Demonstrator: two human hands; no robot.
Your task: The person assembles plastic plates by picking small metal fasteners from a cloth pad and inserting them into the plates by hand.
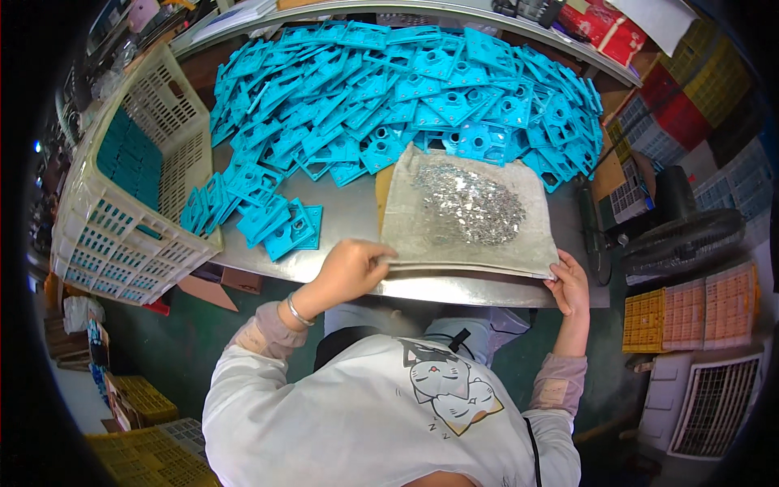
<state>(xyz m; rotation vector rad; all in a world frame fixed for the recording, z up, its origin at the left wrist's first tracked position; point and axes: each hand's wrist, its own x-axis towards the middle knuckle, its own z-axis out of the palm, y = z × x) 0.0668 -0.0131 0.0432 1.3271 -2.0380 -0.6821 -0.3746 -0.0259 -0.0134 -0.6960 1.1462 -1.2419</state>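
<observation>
The grey cloth lies flat on the metal bench, close to its near edge, with a heap of small silvery scraps piled at its middle. Blue plastic plates spread from nine o'clock round to two o'clock of it, and a cream crate stands at nine o'clock. To lift this well, I'd say both near corners should rise together and level, so the scraps stay pooled in the centre. The left hand has its grip pinched closed on the cloth's near left corner. The right hand has its fingers curled over the near right corner, touching it; whether it clamps fully I cannot tell.
</observation>
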